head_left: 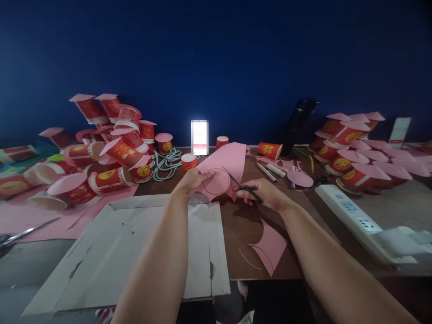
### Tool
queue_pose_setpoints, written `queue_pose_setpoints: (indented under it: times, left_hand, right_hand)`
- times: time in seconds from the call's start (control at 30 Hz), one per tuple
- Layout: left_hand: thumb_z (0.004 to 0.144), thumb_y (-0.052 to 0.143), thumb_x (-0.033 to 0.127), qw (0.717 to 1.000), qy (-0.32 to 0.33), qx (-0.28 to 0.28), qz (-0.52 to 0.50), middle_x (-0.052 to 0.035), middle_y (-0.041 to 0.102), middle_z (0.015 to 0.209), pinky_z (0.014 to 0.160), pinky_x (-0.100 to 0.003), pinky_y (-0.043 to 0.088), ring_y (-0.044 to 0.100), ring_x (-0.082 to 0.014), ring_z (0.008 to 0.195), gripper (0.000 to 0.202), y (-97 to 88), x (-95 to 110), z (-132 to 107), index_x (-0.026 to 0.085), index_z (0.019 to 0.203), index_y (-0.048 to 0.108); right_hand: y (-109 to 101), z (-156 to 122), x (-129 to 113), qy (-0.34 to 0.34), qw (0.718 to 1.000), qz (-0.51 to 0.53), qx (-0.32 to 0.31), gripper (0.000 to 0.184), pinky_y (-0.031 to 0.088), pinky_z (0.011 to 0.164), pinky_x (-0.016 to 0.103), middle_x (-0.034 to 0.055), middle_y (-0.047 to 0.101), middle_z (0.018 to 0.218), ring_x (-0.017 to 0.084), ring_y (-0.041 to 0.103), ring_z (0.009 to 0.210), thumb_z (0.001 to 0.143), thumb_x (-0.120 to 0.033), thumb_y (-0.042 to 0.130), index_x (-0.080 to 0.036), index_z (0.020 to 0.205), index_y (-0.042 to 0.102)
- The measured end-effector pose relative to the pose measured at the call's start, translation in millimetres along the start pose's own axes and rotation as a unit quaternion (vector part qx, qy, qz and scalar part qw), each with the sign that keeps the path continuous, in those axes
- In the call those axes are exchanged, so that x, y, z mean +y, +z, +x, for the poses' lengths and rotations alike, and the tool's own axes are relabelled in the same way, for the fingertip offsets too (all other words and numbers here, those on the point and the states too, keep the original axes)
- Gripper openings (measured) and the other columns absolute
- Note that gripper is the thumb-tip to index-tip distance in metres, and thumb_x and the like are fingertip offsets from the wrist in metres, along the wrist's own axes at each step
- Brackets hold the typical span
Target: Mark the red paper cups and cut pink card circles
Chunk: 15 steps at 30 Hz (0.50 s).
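My left hand (192, 182) pinches the left edge of a sheet of pink paper (232, 157), thumb on top. A circle is outlined on the sheet, and parts of the edge around it are cut away in curves. In my right hand (261, 194) is a pair of dark-handled scissors (243, 186). Its blades lie at the right side of the outlined circle, pointing up and left. Below my right hand, a pink paper offcut (270, 245) with curved edges rests on the brown table (236, 234).
Red paper cups (111, 180) topped with pink discs pile up at left; more cups (347, 135) stand at right. A cardboard sheet (145, 252) lies under my left arm. A power strip (351, 220), black bottle (300, 121), pens (266, 172), coiled cord (167, 164) and other scissors (30, 231) surround me.
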<state>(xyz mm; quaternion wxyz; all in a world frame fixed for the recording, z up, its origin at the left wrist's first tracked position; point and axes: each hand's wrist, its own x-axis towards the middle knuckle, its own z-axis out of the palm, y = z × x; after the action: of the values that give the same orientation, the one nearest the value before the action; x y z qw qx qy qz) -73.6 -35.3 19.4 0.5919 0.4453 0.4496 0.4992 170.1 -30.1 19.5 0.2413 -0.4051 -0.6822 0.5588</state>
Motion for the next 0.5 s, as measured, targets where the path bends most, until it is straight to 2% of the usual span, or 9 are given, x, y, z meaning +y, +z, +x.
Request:
queue_pose_setpoints:
  times: [0.5]
  left_hand:
    - [0.06, 0.08, 0.04, 1.0, 0.017, -0.007, 0.02, -0.0085, 0.071, 0.08, 0.076, -0.033, 0.048, 0.063, -0.0179, 0.071, 0.054, 1.1, 3.5, -2.3, 0.009, 0.104, 0.068]
  right_hand:
    - [-1.4, -2.6, -3.7, -0.016, 0.999, -0.029, -0.003, 0.039, 0.039, 0.048, 0.022, 0.0007, 0.062, 0.06, 0.008, 0.049, 0.05, 0.071, -0.049, 0.072, -0.013, 0.087, 0.072]
